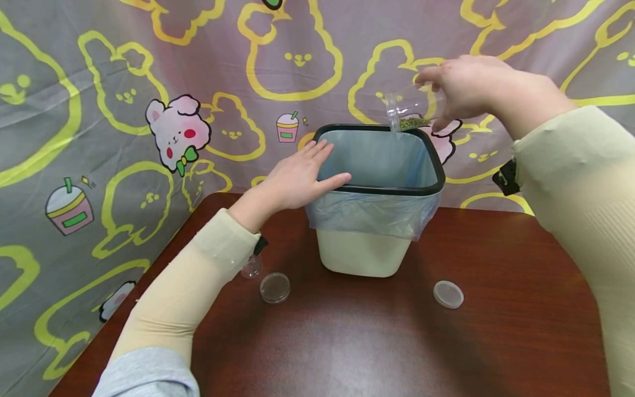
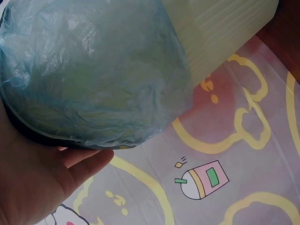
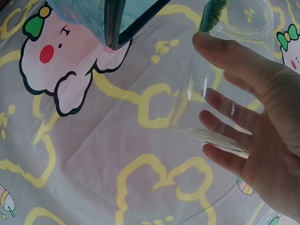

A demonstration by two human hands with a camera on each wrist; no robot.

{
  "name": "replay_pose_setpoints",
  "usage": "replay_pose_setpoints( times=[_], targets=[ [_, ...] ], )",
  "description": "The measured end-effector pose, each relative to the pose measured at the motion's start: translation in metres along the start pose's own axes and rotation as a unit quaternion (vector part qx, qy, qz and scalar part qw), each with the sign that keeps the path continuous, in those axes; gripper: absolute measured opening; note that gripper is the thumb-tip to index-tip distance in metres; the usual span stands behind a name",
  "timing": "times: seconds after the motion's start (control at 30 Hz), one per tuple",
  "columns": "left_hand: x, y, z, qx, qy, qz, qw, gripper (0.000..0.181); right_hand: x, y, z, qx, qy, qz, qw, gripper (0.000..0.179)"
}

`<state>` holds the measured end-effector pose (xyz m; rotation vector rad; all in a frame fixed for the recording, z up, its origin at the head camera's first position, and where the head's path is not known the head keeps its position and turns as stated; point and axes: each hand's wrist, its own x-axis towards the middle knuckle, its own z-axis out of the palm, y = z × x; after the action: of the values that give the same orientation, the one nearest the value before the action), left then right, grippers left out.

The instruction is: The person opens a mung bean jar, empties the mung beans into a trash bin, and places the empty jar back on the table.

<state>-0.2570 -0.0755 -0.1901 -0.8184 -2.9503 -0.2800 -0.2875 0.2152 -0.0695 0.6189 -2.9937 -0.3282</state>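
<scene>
My right hand [image 1: 478,91] grips a clear plastic jar [image 1: 408,100], tilted onto its side with its mouth at the back right rim of the bin. Small green beans [image 1: 414,122] lie along the jar's lower side; in the right wrist view the fingers and thumb go round the jar. A cream trash bin [image 1: 364,253] stands on the table, lined with a thin blue bag [image 1: 377,215] folded out over its black rim [image 1: 382,191]. With fingers straight, my left hand [image 1: 300,176] rests at the bin's left rim, thumb pointing along the front edge.
A translucent white lid [image 1: 448,294] lies on the brown table [image 1: 357,342], right of the bin. To the left are a clear round container [image 1: 275,288] and another clear piece [image 1: 252,267] near my sleeve. A patterned cloth [image 1: 292,60] hangs behind the bin.
</scene>
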Motion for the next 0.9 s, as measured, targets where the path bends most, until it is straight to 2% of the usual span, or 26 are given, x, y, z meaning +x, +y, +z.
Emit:
replay_pose_setpoints(
  times=[0.17, 0.8, 0.9],
  targets=[
    [-0.0002, -0.0001, -0.0001, -0.001, 0.002, 0.003, 1.0000, 0.088, -0.0011, -0.0006, -0.0022, -0.005, 0.039, 0.011, 0.9992, 0.083],
    [0.0001, 0.0001, 0.0005, 0.000, -0.003, -0.001, 1.0000, 0.089, -0.0007, 0.0000, 0.0031, -0.013, 0.022, 0.010, 0.9996, 0.083],
    [-0.0002, -0.0003, 0.0004, -0.001, -0.003, -0.002, 1.0000, 0.089, -0.0001, -0.0006, 0.0015, -0.014, 0.033, 0.006, 0.9993, 0.084]
  ],
)
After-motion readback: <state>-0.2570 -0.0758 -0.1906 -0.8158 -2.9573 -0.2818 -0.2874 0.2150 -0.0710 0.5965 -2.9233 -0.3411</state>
